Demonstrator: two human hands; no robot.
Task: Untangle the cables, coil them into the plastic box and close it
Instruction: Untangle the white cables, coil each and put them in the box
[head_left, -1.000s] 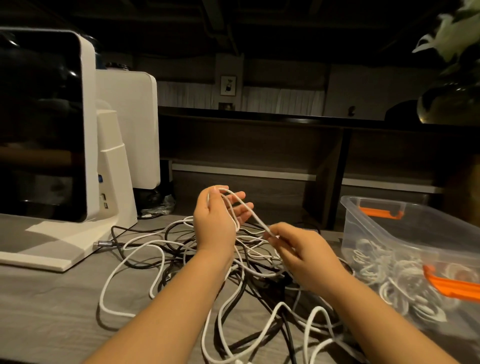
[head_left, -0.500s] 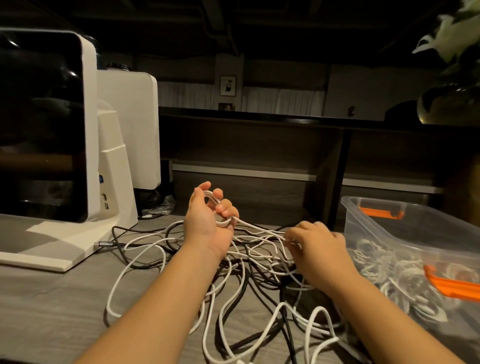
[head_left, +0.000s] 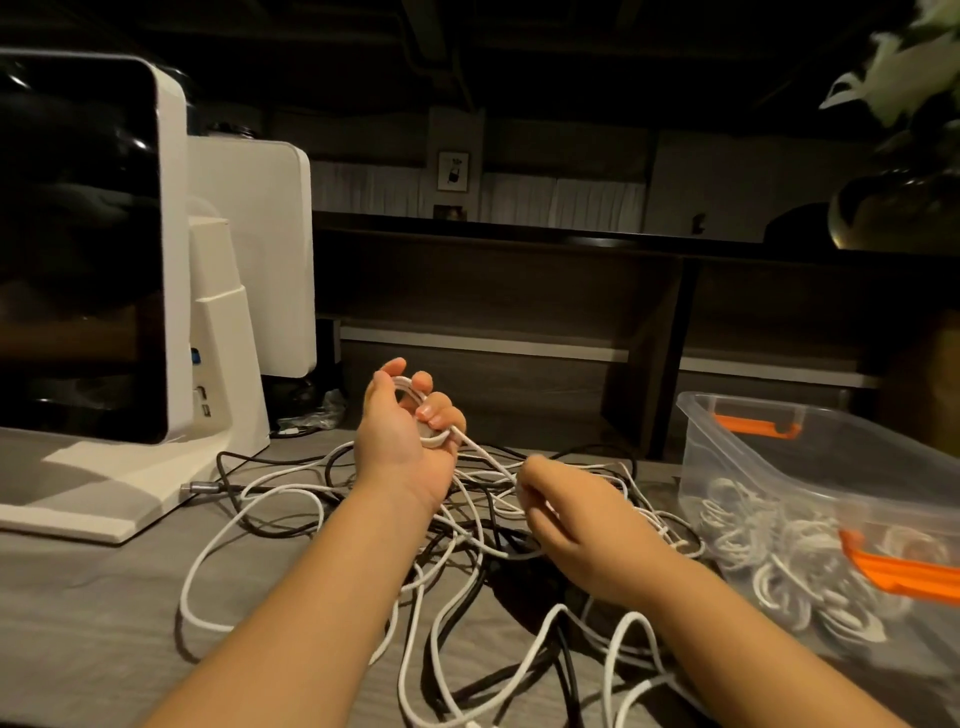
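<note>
Cables (head_left: 467, 551), white and black, lie in a loose tangle on the grey table (head_left: 93, 613), spreading from the middle of the view toward the near edge. The left hand (head_left: 408, 436) is raised above the far side of the tangle, palm turned up and toward the camera, its fingers curled around a small coil of white cable (head_left: 431, 415) wound across the palm. From this coil one strand of the white cable runs down and to the right, reaching the right hand (head_left: 576, 525). The right hand is held low, just above the heap, back toward the camera; its fingers are bent and pinch the strand at the fingertips, though the exact contact is partly hidden by the hand itself. The stretch of cable between the two hands looks nearly straight, while the remainder passes beneath the right hand into the tangle. A clear plastic box (head_left: 810, 467) with orange clasps stands on the table to the right of the hands, apart from them, open at the top and holding coiled white cables (head_left: 779, 561). A white machine with a dark screen (head_left: 130, 260) stands at the left, with a black lead plugged in at its base.
</note>
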